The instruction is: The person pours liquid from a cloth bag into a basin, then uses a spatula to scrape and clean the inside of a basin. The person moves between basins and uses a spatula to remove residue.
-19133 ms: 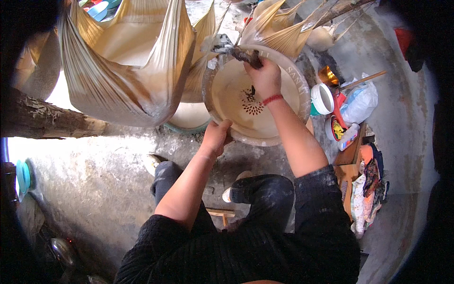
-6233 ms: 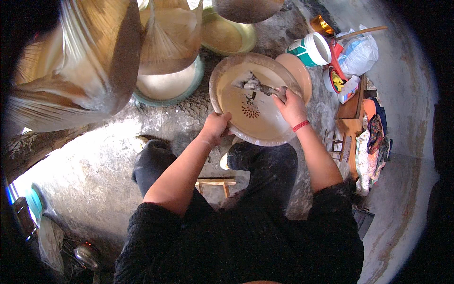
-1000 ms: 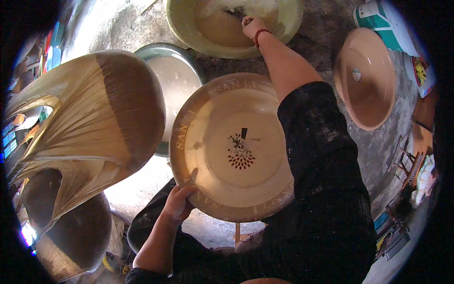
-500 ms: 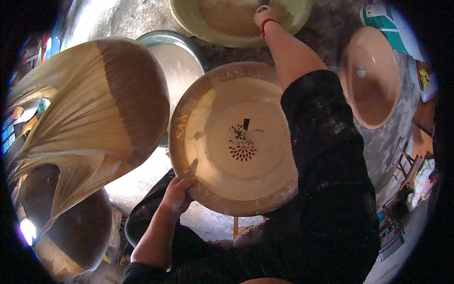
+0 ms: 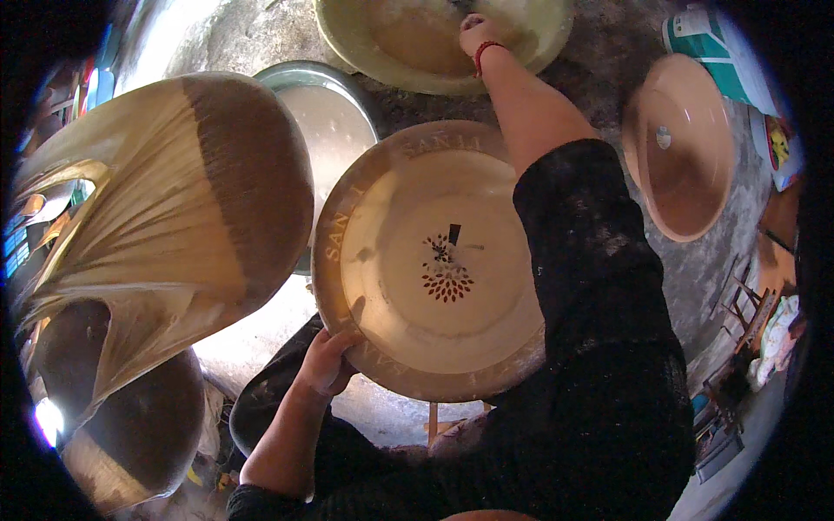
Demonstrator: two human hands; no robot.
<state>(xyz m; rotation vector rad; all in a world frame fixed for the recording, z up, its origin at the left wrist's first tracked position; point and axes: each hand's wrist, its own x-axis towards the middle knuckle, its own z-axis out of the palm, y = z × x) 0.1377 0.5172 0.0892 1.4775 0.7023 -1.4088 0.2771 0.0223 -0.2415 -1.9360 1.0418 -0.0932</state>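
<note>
My left hand (image 5: 328, 360) grips the lower left rim of a wide, shallow tan basin (image 5: 391, 252) with a dark leaf-like pattern at its centre. The basin is held over my lap, tilted so its inside faces me, and holds only a thin dusty film. My right arm, with a red bead bracelet, stretches forward across its right side. My right hand (image 5: 479, 36) is closed over a yellow-green basin (image 5: 556, 35) with cloudy, brownish contents. Something small and dark shows at its fingertips, too near the picture's edge to name.
A large bulging cloth sack (image 5: 252, 174) hangs at the left, with another bulging sack (image 5: 156, 425) below it. Behind the held basin stands a grey-green tub (image 5: 326, 122) of pale liquid. At the right are a pinkish-brown basin (image 5: 686, 165) and a green-and-white bag (image 5: 712, 52).
My right hand has shifted slightly to the left and nearer to me over the yellow-green basin. The whole view has moved a little; my left hand keeps its grip.
</note>
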